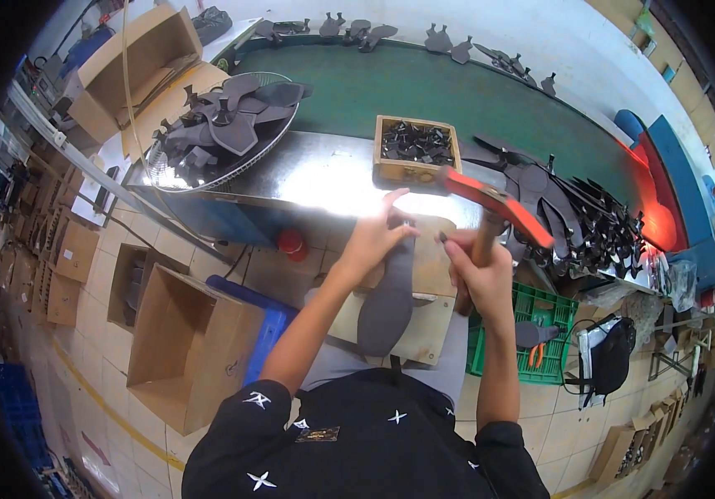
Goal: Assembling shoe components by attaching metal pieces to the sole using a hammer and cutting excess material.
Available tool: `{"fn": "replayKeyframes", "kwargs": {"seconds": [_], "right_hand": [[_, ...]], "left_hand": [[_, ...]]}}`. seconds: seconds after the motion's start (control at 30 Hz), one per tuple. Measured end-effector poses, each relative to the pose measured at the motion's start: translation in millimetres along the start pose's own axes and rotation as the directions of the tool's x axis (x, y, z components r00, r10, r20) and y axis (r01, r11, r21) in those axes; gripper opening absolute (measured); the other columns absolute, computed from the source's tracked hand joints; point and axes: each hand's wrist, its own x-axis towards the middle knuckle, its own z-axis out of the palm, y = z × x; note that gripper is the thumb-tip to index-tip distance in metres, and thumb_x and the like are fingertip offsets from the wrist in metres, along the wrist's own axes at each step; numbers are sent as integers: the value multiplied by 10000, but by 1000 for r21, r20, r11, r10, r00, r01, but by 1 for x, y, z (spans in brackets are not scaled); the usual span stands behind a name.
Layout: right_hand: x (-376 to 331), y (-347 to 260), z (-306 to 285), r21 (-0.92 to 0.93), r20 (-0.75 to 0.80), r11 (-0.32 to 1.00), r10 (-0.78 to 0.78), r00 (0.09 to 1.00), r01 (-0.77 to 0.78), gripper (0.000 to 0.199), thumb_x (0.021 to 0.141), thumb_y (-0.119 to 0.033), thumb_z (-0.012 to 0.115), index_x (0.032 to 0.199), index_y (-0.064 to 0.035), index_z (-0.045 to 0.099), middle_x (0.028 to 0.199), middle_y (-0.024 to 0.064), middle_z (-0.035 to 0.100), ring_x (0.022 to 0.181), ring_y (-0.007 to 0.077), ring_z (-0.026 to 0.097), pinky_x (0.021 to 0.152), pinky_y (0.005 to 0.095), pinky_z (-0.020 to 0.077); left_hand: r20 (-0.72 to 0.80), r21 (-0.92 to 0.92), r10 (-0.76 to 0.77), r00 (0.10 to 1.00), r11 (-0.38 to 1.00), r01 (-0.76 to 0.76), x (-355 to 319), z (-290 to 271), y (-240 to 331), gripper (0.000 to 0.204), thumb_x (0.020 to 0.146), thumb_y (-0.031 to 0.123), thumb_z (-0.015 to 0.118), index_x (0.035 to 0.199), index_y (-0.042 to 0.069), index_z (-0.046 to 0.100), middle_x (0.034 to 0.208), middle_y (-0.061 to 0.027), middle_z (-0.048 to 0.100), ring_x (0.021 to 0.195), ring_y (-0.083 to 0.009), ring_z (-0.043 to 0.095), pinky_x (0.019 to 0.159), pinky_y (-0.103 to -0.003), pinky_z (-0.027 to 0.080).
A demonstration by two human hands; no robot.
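Observation:
My right hand [484, 274] is closed round the wooden handle of a hammer [497, 206] with an orange-red head. A small dark piece [443, 237] shows at its thumb and fingertip. My left hand [380, 241] is at the upper end of a dark grey sole-shaped piece [387, 320], fingers apart and partly curled; whether they touch it I cannot tell. The sole-shaped piece lies over a pale board [431, 333] across my lap, beside a wooden block [436, 270]. Just beyond my hands, a wooden box [407, 172] holds many small black clips.
A wire basket [251, 172] of grey pieces stands at the left of the metal worktop [324, 158]. Behind runs a green conveyor belt [332, 83] with more pieces. Black-clipped pieces [582, 216] pile up on the right. A green crate [544, 308] and cardboard box [187, 341] flank me.

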Motion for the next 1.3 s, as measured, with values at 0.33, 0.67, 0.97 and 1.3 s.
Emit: {"fn": "replayKeyframes", "kwargs": {"seconds": [0.33,0.67,0.97,1.3], "right_hand": [[57,58,17,-393,207,834,-330,921,387,232,786,13,670,1018,16,648,837,210,638,692,316,623,640,371,475],[40,47,27,-516,215,750,-355,910,414,290,753,56,642,1033,-16,638,943,186,663,861,387,645,727,387,511],[38,50,25,-591,202,667,-421,884,453,286,753,37,632,1024,-54,649,951,154,667,835,384,639,712,409,509],[40,41,31,-653,298,600,-357,885,462,265,760,32,625,1003,-74,642,1014,92,662,838,364,641,700,422,510]], "left_hand": [[-126,-144,-41,991,989,23,-23,4,6,718,720,-13,788,1363,-6,467,970,-164,725,868,-217,722,795,-336,569],[-95,-83,30,995,996,-38,-23,-4,-7,662,749,36,778,1340,-23,486,999,-174,721,900,-241,724,796,-336,562],[-36,-43,157,987,986,-158,-17,-11,-11,487,759,27,775,1221,18,623,887,-113,714,776,-147,677,740,-308,539],[5,-3,161,987,987,-160,-17,-16,-8,401,725,101,807,1093,17,673,947,-155,710,806,-227,704,729,-348,549]]}}
